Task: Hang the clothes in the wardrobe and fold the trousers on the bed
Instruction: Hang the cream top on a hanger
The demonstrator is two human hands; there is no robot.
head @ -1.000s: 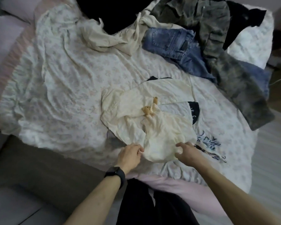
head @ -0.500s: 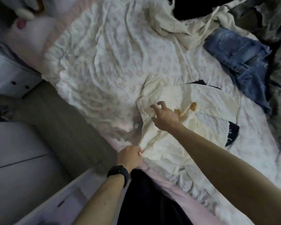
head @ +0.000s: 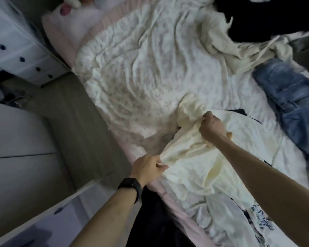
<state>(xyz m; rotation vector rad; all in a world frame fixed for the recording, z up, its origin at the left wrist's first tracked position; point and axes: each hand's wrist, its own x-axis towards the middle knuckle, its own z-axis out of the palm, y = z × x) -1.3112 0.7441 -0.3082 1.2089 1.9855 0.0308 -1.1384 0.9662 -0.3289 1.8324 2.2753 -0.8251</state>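
Observation:
A cream-coloured garment point(head: 191, 163) with a small orange figure on it lies at the near edge of the bed point(head: 132, 72). My left hand point(head: 147, 168), with a black watch on its wrist, pinches the garment's near corner. My right hand point(head: 211, 128) grips a bunch of the same fabric farther up, and the cloth is stretched between the two hands. Blue jeans point(head: 285, 97) lie at the right. A beige garment point(head: 227, 49) and black clothes point(head: 260, 16) are heaped at the far right of the bed.
A white printed garment point(head: 257, 223) lies under the cream one at the lower right. A white chest with dark knobs point(head: 16, 45) stands at the left across a strip of grey floor point(head: 82, 132). A white surface point(head: 34, 225) is at the lower left. A pink pillow point(head: 73, 16) sits at the bed's head.
My right hand moved from the garment's hem up to its middle and closed on the fabric. My left hand kept its hold on the corner. The view swung left.

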